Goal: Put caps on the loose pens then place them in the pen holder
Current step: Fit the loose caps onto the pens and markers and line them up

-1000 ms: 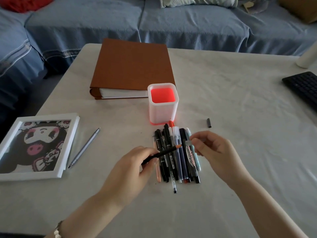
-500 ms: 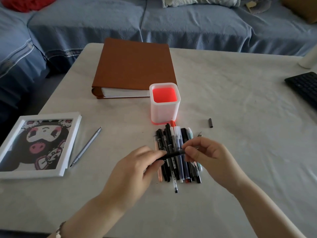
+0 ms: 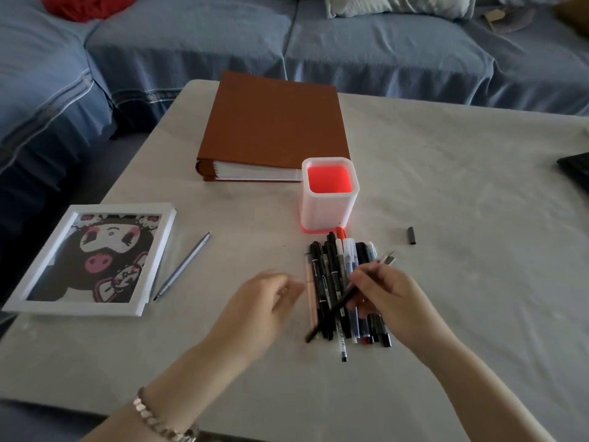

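Right hand (image 3: 393,303): fingers pinch a black pen (image 3: 330,317) slantwise above the pen pile (image 3: 342,275), which lies on the counter (image 3: 462,314) just near of the pen holder (image 3: 330,205). Left hand (image 3: 264,304), blurred, sits left of the pile with its fingers loosely curled and holding nothing. Loose black cap (image 3: 411,235) right of pile; grey pencil (image 3: 183,266) and framed picture (image 3: 89,260) left; brown binder (image 3: 271,122) far behind holder.

The table (image 3: 462,186) carries a pen holder (image 3: 328,212): a binder (image 3: 274,122) just behind it, pens (image 3: 331,272) heaped just in front, a cap (image 3: 411,235) to its right, a pencil (image 3: 183,266) and framed picture (image 3: 92,260) to its left.
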